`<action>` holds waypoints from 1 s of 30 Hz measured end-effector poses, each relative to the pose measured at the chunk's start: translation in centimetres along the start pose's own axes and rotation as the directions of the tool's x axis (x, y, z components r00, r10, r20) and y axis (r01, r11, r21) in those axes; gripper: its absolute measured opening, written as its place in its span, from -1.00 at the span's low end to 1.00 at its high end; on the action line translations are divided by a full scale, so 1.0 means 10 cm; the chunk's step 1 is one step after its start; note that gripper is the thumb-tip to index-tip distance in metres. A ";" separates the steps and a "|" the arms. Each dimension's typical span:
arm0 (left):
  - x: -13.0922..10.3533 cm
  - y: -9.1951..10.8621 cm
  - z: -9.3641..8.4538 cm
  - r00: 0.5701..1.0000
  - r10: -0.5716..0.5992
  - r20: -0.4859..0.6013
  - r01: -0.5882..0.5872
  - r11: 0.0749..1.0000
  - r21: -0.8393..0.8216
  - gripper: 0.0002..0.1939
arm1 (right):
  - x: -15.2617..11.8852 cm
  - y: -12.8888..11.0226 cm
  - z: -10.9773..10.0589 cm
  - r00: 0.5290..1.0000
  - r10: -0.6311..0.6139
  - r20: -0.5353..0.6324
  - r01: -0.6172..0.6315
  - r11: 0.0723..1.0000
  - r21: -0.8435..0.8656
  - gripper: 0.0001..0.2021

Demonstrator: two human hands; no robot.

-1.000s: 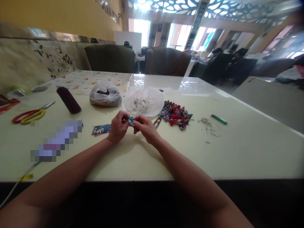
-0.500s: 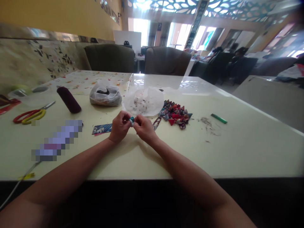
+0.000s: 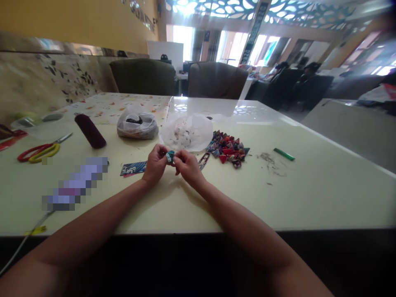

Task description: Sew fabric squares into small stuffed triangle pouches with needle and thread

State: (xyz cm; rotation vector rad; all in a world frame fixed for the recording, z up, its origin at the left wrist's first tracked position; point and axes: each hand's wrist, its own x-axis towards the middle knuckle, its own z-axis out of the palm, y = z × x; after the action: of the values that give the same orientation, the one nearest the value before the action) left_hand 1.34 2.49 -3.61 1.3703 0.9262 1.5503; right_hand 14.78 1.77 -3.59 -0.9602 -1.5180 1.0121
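A small teal and white piece of fabric (image 3: 170, 156) is pinched between the thumb and fingers of my left hand (image 3: 155, 164). Against its right edge, the fingertips of my right hand (image 3: 187, 164) are pressed together; whether they also hold something thin cannot be made out. Beside my left hand lies a blue patterned strip of cloth (image 3: 133, 168), with a bit of red under it. Thread snips (image 3: 203, 160) rest just right of my right hand. Farther right is a heap of small folded fabric triangles (image 3: 229, 147), mostly red and blue.
Behind my hands are a white plastic sheet with white stuffing (image 3: 185, 133) and a plastic bag (image 3: 137, 126). Leftward lie a maroon cylinder (image 3: 90, 130), red and yellow scissors (image 3: 43, 152) and a blurred-out item (image 3: 77, 181). A green-handled tool (image 3: 284, 154) lies near thread scraps (image 3: 272, 163).
The teal fabric has turned and shows more of its surface. My right fingers have shifted slightly, with lower fingers now extending downward. My left hand stays nearly in place.
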 end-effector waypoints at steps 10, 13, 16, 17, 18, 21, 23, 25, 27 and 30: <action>0.00 0.03 -0.06 0.956 -0.192 0.220 0.214 0.974 -0.078 -0.67 | 0.09 -0.02 -0.16 0.976 0.094 0.198 -0.144 0.956 0.257 -0.67; 0.00 0.06 -0.08 0.931 -0.242 0.273 0.279 0.955 -0.104 -0.69 | 0.09 0.00 -0.16 0.973 0.099 0.206 -0.157 0.944 0.289 -0.66; 0.00 0.09 -0.08 0.901 -0.287 0.325 0.349 0.926 -0.148 -0.71 | 0.09 0.01 -0.16 0.967 0.124 0.224 -0.196 0.923 0.332 -0.66; 0.01 0.10 -0.09 0.896 -0.297 0.331 0.365 0.916 -0.167 -0.72 | 0.09 0.01 -0.17 0.963 0.141 0.229 -0.217 0.911 0.350 -0.66; 0.02 0.10 -0.09 0.896 -0.301 0.325 0.374 0.908 -0.189 -0.72 | 0.09 0.02 -0.18 0.960 0.163 0.230 -0.241 0.897 0.371 -0.66; 0.06 0.10 -0.13 0.920 -0.292 0.263 0.356 0.903 -0.242 -0.73 | 0.12 0.02 -0.24 0.954 0.235 0.185 -0.294 0.851 0.436 -0.64; 0.09 0.09 -0.16 0.936 -0.280 0.213 0.326 0.918 -0.225 -0.74 | 0.15 0.04 -0.28 0.955 0.269 0.127 -0.296 0.835 0.463 -0.63; 0.09 0.09 -0.16 0.955 -0.248 0.164 0.272 0.951 -0.149 -0.74 | 0.16 0.05 -0.29 0.955 0.288 0.077 -0.289 0.835 0.468 -0.64; 0.07 0.09 -0.13 0.976 -0.168 0.137 0.174 0.984 -0.034 -0.74 | 0.17 0.06 -0.28 0.953 0.299 0.044 -0.285 0.839 0.464 -0.66; 0.01 0.10 -0.07 0.990 -0.046 0.135 0.027 0.990 0.139 -0.73 | 0.15 0.07 -0.23 0.958 0.287 0.001 -0.259 0.860 0.441 -0.70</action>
State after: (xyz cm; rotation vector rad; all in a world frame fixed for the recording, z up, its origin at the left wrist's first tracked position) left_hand 0.49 2.24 -2.72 1.5283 0.9805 1.3664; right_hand 16.85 3.68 -3.48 -0.8842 -1.0462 1.4400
